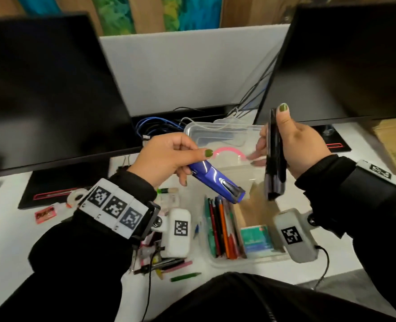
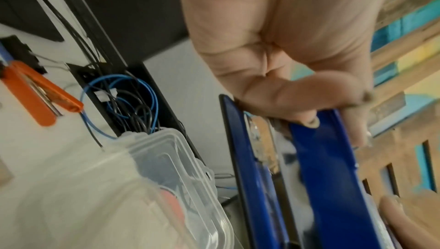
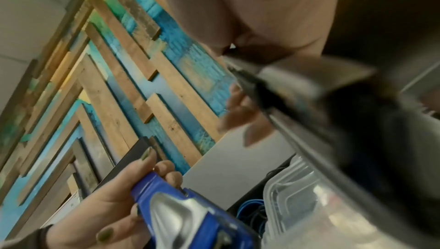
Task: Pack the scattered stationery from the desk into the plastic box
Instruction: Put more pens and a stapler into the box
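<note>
My left hand (image 1: 187,166) grips a shiny blue stapler (image 1: 215,182) by its rear, nose pointing down and right over the clear plastic box (image 1: 215,260). My right hand (image 1: 276,145) holds a black stapler (image 1: 275,163) almost upright, thumb on top, just right of the blue one. Both hang above the box, which holds coloured pens (image 1: 222,228) and a teal packet (image 1: 257,238). In the left wrist view my fingers (image 2: 297,106) curl round the blue stapler (image 2: 321,168). The right wrist view shows the black stapler (image 3: 321,102) blurred, with the blue stapler (image 3: 185,211) below it.
A clear lid (image 1: 222,133) with a pink handle lies behind the box. Loose pens (image 1: 169,266), a green pencil (image 1: 185,276), a tape roll (image 1: 75,197) and a red packet (image 1: 45,214) lie at left. Two dark monitors flank the desk. An orange stapler (image 2: 40,98) lies near blue cables.
</note>
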`<action>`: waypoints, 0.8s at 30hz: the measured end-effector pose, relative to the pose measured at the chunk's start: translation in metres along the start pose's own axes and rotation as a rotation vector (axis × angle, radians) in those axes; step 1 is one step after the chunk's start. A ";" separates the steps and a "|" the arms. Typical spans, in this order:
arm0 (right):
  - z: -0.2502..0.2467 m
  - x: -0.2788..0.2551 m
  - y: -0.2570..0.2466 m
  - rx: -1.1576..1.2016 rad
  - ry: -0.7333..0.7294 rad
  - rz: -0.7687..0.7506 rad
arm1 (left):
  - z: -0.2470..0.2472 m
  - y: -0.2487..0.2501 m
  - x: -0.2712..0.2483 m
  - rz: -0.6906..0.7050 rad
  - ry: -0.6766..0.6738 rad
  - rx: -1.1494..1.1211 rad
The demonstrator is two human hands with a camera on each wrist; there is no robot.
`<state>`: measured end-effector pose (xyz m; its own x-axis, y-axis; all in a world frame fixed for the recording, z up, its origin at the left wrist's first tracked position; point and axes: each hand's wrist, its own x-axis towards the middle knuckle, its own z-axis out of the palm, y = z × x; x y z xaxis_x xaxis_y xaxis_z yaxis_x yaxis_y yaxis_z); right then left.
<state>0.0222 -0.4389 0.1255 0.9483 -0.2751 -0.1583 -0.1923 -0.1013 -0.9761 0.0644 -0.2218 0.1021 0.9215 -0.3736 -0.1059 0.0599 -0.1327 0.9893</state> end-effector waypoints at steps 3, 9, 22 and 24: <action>-0.027 0.001 0.007 -0.004 -0.077 0.024 | 0.031 0.005 0.012 -0.012 -0.033 0.028; -0.065 -0.004 0.014 -0.469 -0.394 -0.011 | 0.081 0.005 0.015 -0.061 -0.122 0.097; -0.058 -0.024 0.030 -0.898 -0.388 -0.161 | 0.121 0.001 0.013 -0.095 -0.050 0.094; -0.058 -0.022 0.030 -0.904 -0.384 -0.145 | 0.124 0.000 0.013 -0.095 -0.040 0.087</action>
<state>-0.0195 -0.4915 0.1081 0.9647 0.1095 -0.2396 -0.0369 -0.8443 -0.5345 0.0286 -0.3403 0.0885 0.8973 -0.3914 -0.2041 0.1108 -0.2480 0.9624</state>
